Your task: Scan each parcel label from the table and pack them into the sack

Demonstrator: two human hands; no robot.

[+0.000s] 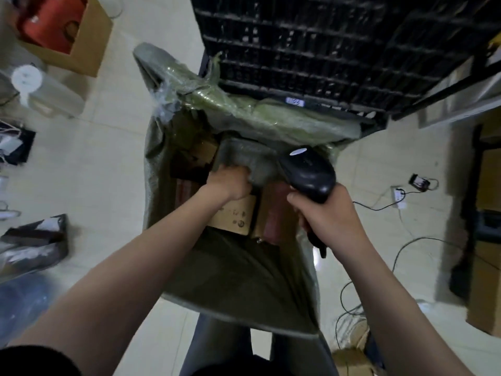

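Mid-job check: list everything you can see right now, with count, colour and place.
sack: one, green, open on the floor at centre
grey parcel: one, grey, in the sack mouth
cardboard parcels: at least two, brown, deeper in the sack
scanner: one, black, over the sack's right side
crate rack: one, black, behind the sack
open carton: one, brown, red contents, top left
wrapped bag: one, dark grey, floor at left
power strip: one, white, floor at right
left hand: one, grip on the grey parcel
right hand: one, grip on the scanner
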